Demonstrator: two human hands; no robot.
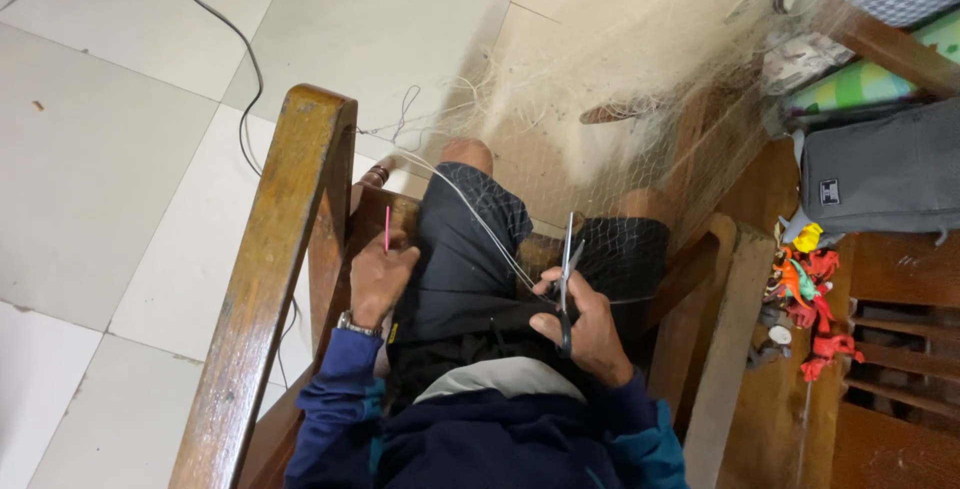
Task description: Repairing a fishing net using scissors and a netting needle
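From the head camera, looking straight down: the person sits in a wooden chair [262, 279], a fine pale fishing net [620, 69] draped over the knees and heaped ahead on the tiled floor [120, 149]. The right hand [585, 334] has its fingers threaded through and closed on a pair of scissors [567, 264], blades a little apart and pointing up at a strand of line [470, 214] stretched taut across the lap. The left hand [380, 279] pinches a slim pink netting needle [387, 229], fingers curled shut around it. No cut shows yet at the blades, and most of the net looks unworked in its heap. Room is tight: chair arms hem both elbows, and a grey bag [880, 174] and red toys [815, 299] crowd the right; open floor lies left.
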